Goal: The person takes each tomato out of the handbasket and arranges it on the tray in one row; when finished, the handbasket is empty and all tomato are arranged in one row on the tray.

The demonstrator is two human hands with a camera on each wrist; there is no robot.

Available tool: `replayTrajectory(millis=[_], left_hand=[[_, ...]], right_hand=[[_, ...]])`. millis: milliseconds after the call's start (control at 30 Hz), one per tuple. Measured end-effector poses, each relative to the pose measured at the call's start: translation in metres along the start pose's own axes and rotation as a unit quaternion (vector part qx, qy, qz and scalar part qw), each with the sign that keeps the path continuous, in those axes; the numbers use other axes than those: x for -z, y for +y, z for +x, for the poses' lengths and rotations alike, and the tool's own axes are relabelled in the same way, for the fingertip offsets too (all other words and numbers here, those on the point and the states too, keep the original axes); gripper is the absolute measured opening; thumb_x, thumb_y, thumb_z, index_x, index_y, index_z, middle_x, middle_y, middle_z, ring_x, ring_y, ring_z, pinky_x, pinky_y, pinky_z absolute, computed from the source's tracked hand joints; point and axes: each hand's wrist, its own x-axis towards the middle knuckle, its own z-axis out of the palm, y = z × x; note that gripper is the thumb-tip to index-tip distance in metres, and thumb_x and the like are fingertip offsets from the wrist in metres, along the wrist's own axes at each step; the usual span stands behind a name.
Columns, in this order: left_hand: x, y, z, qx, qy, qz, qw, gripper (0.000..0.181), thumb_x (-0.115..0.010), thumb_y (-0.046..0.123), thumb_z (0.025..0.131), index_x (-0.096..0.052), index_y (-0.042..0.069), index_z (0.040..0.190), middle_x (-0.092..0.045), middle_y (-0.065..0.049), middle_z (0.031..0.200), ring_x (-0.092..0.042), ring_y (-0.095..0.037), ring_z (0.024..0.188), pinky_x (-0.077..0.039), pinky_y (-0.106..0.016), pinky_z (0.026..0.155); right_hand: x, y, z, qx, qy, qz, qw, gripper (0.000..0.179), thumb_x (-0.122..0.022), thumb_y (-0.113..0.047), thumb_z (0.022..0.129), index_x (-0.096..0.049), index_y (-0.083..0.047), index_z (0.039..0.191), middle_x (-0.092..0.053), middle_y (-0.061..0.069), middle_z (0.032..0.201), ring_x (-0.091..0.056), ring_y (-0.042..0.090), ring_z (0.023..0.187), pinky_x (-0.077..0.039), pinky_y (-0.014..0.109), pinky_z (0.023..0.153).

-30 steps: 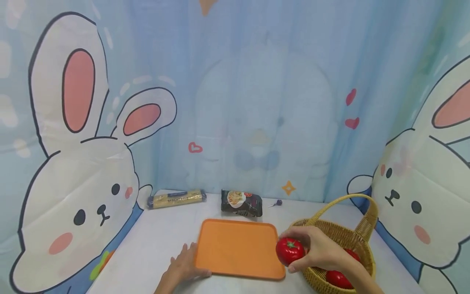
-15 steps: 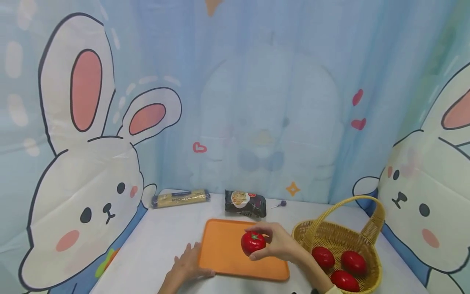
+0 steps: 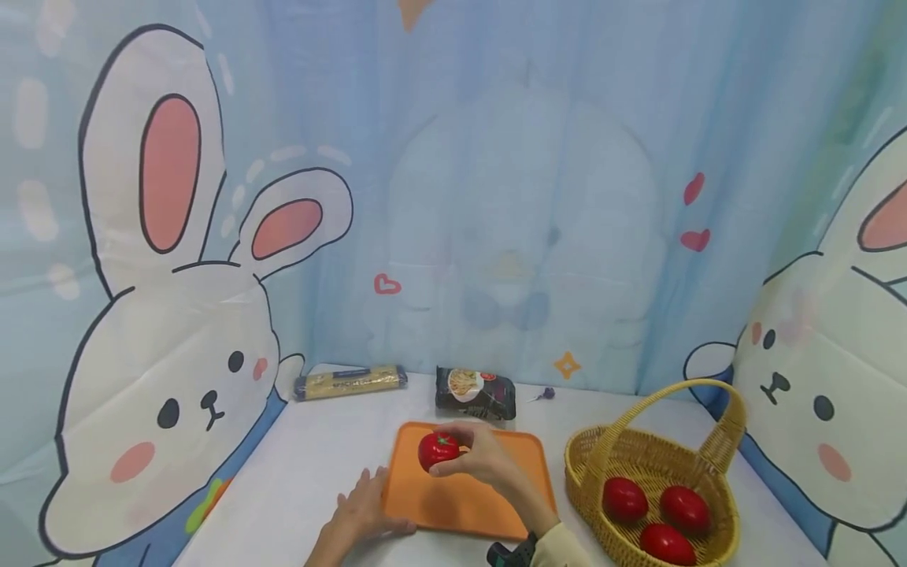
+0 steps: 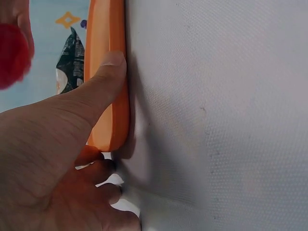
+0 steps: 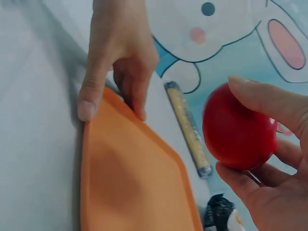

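So the right hand has a shiny red tomato pinched between thumb and fingers, green stem bit showing. It's a bit below the middle of the head view, held clear above the left half of an orange tray — there's a soft shadow on the tray under it. In the right wrist view the tomato sits right of center.

Left hand isn't clenched, just resting at the tray's lower left corner: thumb on the near rim, fingers spread along the left side.

Lower right of the head view there's a yellow wicker basket with three red fruits in it. Behind the tray, near the curtain, you've got a gold packet left of center, then a black packet — and a small purple thing just right of that.
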Motion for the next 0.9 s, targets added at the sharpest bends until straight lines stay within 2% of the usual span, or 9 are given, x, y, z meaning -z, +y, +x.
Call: replayTrajectory(millis=[133, 233, 367, 600, 900], left_hand=[[0.004, 0.006, -0.007, -0.013, 0.008, 0.015, 0.9998, 0.102, -0.1, 0.038, 0.075, -0.051, -0.006, 0.153, -0.048, -0.037, 0.157, -0.034, -0.059, 0.152, -0.019, -0.086, 0.118], [0.005, 0.008, -0.007, -0.008, 0.008, 0.025, 0.9996, 0.099, -0.099, 0.037, 0.076, -0.052, -0.005, 0.152, -0.049, -0.036, 0.156, -0.035, -0.058, 0.152, -0.021, -0.086, 0.118], [0.003, 0.008, -0.005, 0.005, 0.002, 0.024, 0.9997, 0.099, -0.099, 0.037, 0.076, -0.052, -0.005, 0.153, -0.049, -0.036, 0.156, -0.035, -0.058, 0.152, -0.021, -0.084, 0.119], [0.002, 0.008, -0.006, -0.002, 0.003, 0.021, 0.9998, 0.101, -0.1, 0.038, 0.075, -0.052, -0.007, 0.152, -0.05, -0.037, 0.155, -0.035, -0.06, 0.151, -0.021, -0.086, 0.118], [0.0, 0.008, -0.003, 0.011, 0.002, 0.028, 0.9995, 0.1, -0.099, 0.038, 0.076, -0.053, -0.007, 0.152, -0.049, -0.037, 0.156, -0.036, -0.058, 0.151, -0.022, -0.084, 0.119]], right_hand=[[-0.016, 0.011, 0.012, 0.007, 0.021, -0.018, 0.9996, 0.063, -0.096, -0.004, 0.076, -0.072, 0.002, 0.134, -0.075, 0.014, 0.127, -0.069, 0.027, 0.113, -0.064, 0.044, 0.096], [-0.028, 0.02, 0.02, 0.012, 0.041, -0.02, 0.9989, 0.063, -0.097, -0.002, 0.074, -0.073, 0.003, 0.131, -0.077, 0.015, 0.124, -0.071, 0.028, 0.113, -0.063, 0.046, 0.098], [-0.041, 0.03, 0.026, -0.004, 0.064, -0.011, 0.9979, 0.062, -0.098, -0.001, 0.073, -0.073, 0.004, 0.129, -0.077, 0.016, 0.123, -0.071, 0.03, 0.112, -0.062, 0.049, 0.101], [-0.057, 0.041, 0.034, -0.017, 0.091, -0.016, 0.9956, 0.062, -0.098, 0.001, 0.073, -0.072, 0.007, 0.129, -0.076, 0.02, 0.124, -0.071, 0.036, 0.115, -0.057, 0.055, 0.108], [-0.072, 0.052, 0.039, -0.03, 0.126, -0.038, 0.9909, 0.066, -0.098, 0.001, 0.073, -0.071, 0.004, 0.133, -0.074, 0.022, 0.13, -0.069, 0.04, 0.119, -0.054, 0.061, 0.11]])
